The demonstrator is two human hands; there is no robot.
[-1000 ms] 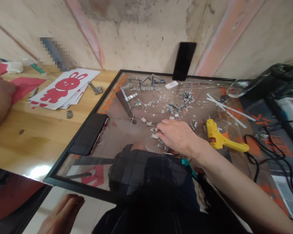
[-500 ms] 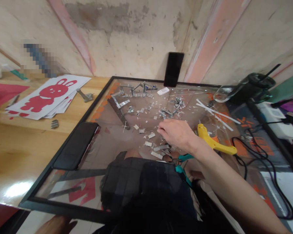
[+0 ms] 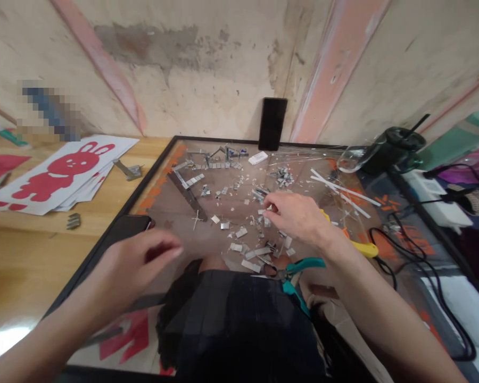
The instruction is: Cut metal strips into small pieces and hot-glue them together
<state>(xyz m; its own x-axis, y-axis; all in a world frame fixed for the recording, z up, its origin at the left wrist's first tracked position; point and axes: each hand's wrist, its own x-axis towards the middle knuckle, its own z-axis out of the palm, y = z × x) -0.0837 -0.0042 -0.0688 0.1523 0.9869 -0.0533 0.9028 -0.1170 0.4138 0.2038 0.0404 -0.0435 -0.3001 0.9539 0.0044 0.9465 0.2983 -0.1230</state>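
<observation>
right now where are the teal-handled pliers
In the head view, the teal-handled pliers lie right of centre, between loose silvery pieces and the right forearm.

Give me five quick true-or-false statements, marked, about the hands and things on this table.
1. The teal-handled pliers lie on the glass tabletop. True.
2. The right hand grips the yellow glue gun. False: it is over the small metal pieces.
3. The left hand holds the pliers. False: it is apart from them.
4. A black phone leans against the wall. True.
5. Two white strips cross on the tabletop. True.
</observation>
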